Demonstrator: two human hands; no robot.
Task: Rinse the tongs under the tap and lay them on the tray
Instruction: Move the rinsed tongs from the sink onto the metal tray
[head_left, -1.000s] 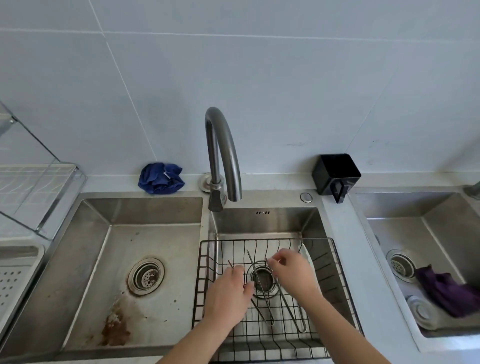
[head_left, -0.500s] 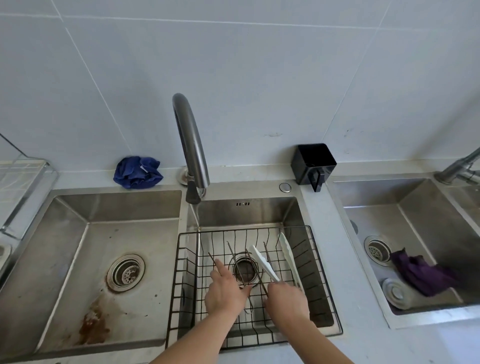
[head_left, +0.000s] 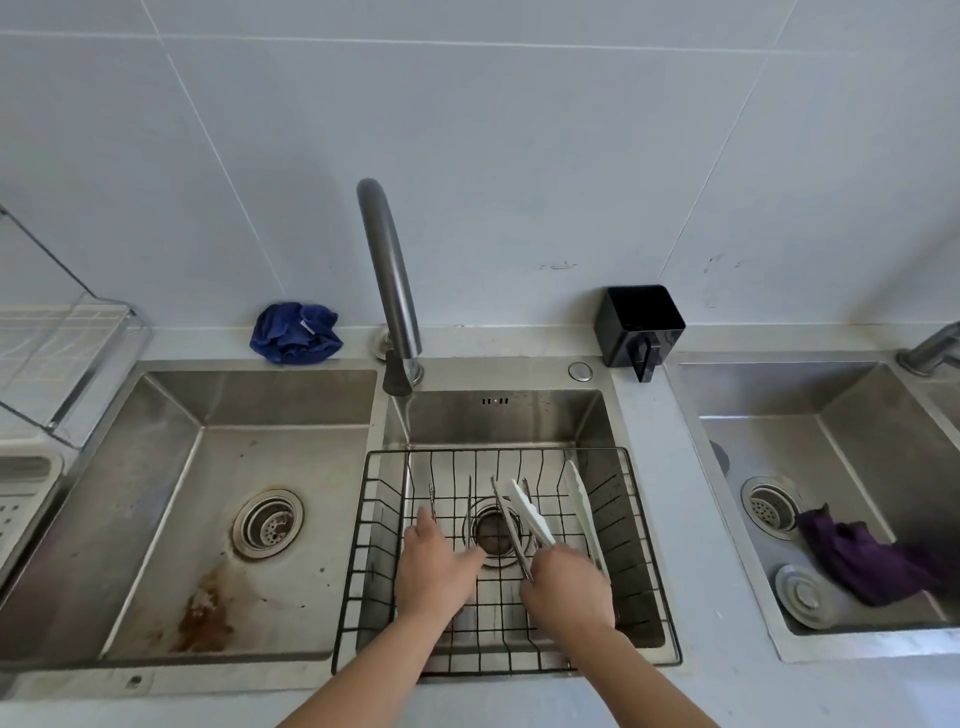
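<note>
Now, right hand (head_left: 569, 587) gripping flat white tongs (head_left: 531, 513)

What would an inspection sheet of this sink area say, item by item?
Surface: grey counter with three steel sinks; a black wire basket sits in the middle one.
Job's things: white tongs over the basket; tap; thin metal tongs in the basket; white perforated tray at far left.
Clutter: blue cloth; black caddy; purple cloth and plug in the right sink; brown stain in the left sink.
Hands: right hand grips the white tongs; left hand is over the thin metal tongs, grip unclear.
Cables: nothing seen.
Surroundings: tiled wall; clear rack.
</note>
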